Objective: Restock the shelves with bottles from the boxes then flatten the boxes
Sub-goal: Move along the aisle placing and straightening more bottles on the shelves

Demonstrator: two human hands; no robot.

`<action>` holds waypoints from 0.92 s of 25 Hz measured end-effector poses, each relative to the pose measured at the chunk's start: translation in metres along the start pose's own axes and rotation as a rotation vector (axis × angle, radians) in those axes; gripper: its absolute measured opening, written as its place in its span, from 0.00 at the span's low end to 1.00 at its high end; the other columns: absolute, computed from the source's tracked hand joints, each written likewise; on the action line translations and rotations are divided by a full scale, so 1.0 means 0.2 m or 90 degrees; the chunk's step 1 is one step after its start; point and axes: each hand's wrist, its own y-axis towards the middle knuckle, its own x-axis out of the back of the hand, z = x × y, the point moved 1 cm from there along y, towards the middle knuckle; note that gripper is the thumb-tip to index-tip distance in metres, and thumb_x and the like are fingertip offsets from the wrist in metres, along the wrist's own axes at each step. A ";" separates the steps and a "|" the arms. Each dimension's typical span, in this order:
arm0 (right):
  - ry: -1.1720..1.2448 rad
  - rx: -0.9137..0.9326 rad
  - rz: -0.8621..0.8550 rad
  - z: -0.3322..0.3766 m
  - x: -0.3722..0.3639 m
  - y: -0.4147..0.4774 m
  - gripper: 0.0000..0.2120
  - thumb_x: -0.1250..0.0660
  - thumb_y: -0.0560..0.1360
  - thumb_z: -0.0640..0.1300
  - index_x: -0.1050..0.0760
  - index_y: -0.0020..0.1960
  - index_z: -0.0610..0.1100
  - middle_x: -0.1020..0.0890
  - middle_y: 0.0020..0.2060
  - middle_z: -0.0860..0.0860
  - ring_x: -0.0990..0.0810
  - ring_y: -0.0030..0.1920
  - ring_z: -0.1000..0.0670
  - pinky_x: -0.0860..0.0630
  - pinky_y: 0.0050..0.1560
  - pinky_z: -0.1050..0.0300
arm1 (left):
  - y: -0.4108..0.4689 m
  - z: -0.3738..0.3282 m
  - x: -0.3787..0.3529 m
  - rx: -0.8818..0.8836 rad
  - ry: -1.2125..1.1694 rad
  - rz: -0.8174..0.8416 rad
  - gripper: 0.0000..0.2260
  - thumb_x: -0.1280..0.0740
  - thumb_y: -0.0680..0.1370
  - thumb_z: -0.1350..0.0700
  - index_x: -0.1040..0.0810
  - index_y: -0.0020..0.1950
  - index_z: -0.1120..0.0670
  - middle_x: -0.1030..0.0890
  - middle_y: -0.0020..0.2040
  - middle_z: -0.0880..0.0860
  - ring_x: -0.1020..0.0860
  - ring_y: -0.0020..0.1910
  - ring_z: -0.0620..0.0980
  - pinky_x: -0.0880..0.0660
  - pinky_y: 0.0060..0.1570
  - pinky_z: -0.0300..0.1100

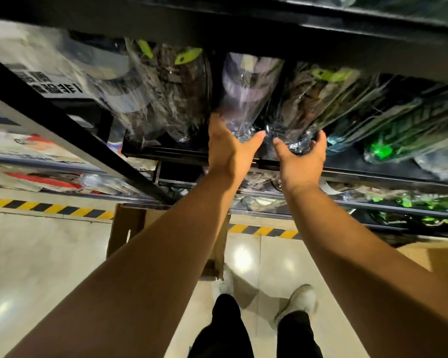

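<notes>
left hand (228, 147) grips purple-label bottle (245, 96); right hand (301, 157), dark bottle (305, 104); at shelf edge (163, 153)

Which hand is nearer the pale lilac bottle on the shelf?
Left. The left hand cups the base of the pale lilac bottle; the right hand is off to its right, holding the neighbouring dark bottle.
</notes>
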 end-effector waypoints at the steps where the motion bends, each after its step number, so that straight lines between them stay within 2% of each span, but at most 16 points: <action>1: 0.005 0.000 -0.002 0.00 -0.01 0.03 0.47 0.23 0.71 0.50 0.47 0.80 0.45 0.39 0.77 0.46 0.37 0.74 0.49 0.43 0.62 0.70 | 0.02 0.00 -0.02 -0.004 -0.002 -0.017 0.40 0.20 0.68 0.48 0.36 0.72 0.59 0.27 0.69 0.57 0.27 0.67 0.54 0.30 0.69 0.43; 3: -0.003 -0.010 0.001 0.00 -0.02 0.05 0.46 0.24 0.71 0.51 0.47 0.79 0.45 0.39 0.76 0.46 0.36 0.73 0.49 0.43 0.59 0.71 | 0.05 0.01 -0.04 0.025 0.022 -0.046 0.38 0.20 0.69 0.48 0.35 0.71 0.59 0.27 0.69 0.57 0.26 0.67 0.54 0.33 0.65 0.37; 5: -0.009 0.002 -0.006 -0.01 -0.04 0.07 0.45 0.23 0.69 0.53 0.42 0.78 0.46 0.35 0.74 0.46 0.32 0.71 0.47 0.37 0.62 0.65 | 0.09 0.01 -0.06 0.048 0.039 -0.073 0.38 0.21 0.69 0.46 0.35 0.71 0.59 0.26 0.68 0.57 0.26 0.67 0.57 0.29 0.67 0.44; 7: -0.018 0.024 -0.013 -0.03 -0.05 0.07 0.45 0.25 0.64 0.60 0.37 0.75 0.47 0.29 0.69 0.46 0.27 0.66 0.45 0.29 0.65 0.54 | 0.12 0.01 -0.07 0.066 0.082 -0.088 0.39 0.22 0.70 0.43 0.35 0.73 0.58 0.26 0.67 0.58 0.26 0.66 0.59 0.27 0.65 0.51; 9: -0.017 0.020 -0.016 -0.04 -0.05 0.07 0.46 0.29 0.59 0.65 0.35 0.72 0.49 0.26 0.67 0.46 0.24 0.63 0.45 0.26 0.63 0.49 | 0.13 0.02 -0.07 0.066 0.123 -0.090 0.39 0.23 0.71 0.43 0.36 0.74 0.58 0.26 0.67 0.59 0.26 0.66 0.60 0.27 0.65 0.52; 12: -0.012 0.003 -0.007 -0.02 -0.05 0.07 0.44 0.29 0.60 0.65 0.34 0.71 0.49 0.25 0.66 0.46 0.23 0.62 0.45 0.25 0.62 0.50 | 0.11 0.07 -0.06 0.052 0.064 -0.086 0.35 0.23 0.69 0.42 0.32 0.69 0.54 0.23 0.63 0.55 0.23 0.61 0.57 0.24 0.61 0.54; 14: -0.016 -0.005 0.003 -0.02 -0.05 0.09 0.40 0.26 0.66 0.60 0.35 0.73 0.50 0.28 0.68 0.46 0.24 0.63 0.46 0.28 0.61 0.55 | 0.08 0.10 -0.04 0.043 0.038 -0.086 0.32 0.24 0.66 0.38 0.31 0.63 0.50 0.21 0.59 0.51 0.20 0.56 0.55 0.21 0.57 0.54; 16: -0.024 -0.016 0.005 -0.04 -0.06 0.10 0.37 0.26 0.71 0.56 0.37 0.75 0.49 0.32 0.70 0.46 0.27 0.64 0.47 0.33 0.57 0.60 | 0.04 0.11 -0.01 0.031 0.038 -0.081 0.29 0.25 0.66 0.38 0.31 0.61 0.47 0.21 0.59 0.49 0.20 0.55 0.53 0.21 0.55 0.53; 18: -0.032 -0.016 0.004 -0.02 -0.07 0.09 0.38 0.26 0.72 0.54 0.40 0.77 0.49 0.35 0.71 0.46 0.29 0.65 0.48 0.36 0.57 0.62 | 0.04 0.10 0.00 0.029 0.041 -0.077 0.29 0.25 0.66 0.39 0.31 0.62 0.46 0.21 0.59 0.49 0.20 0.55 0.53 0.22 0.56 0.53; 20: -0.035 -0.011 0.014 0.00 -0.05 0.06 0.40 0.26 0.72 0.54 0.41 0.78 0.49 0.36 0.72 0.46 0.29 0.66 0.49 0.37 0.58 0.62 | 0.06 0.11 0.01 0.030 0.048 -0.061 0.35 0.24 0.64 0.38 0.32 0.65 0.49 0.22 0.63 0.51 0.21 0.59 0.54 0.23 0.60 0.53; 21: -0.031 -0.005 0.021 0.00 -0.04 0.05 0.41 0.25 0.72 0.53 0.42 0.78 0.49 0.35 0.72 0.47 0.27 0.65 0.51 0.37 0.59 0.63 | 0.07 0.12 0.01 0.029 0.038 -0.052 0.40 0.23 0.63 0.37 0.33 0.69 0.50 0.24 0.66 0.51 0.22 0.63 0.53 0.24 0.63 0.52; 23: -0.012 0.006 0.026 -0.02 0.02 0.01 0.39 0.24 0.71 0.51 0.39 0.77 0.48 0.33 0.68 0.50 0.24 0.53 0.60 0.35 0.58 0.66 | 0.00 0.16 0.01 0.045 -0.023 -0.062 0.44 0.22 0.64 0.39 0.37 0.75 0.50 0.27 0.70 0.51 0.25 0.67 0.50 0.26 0.67 0.48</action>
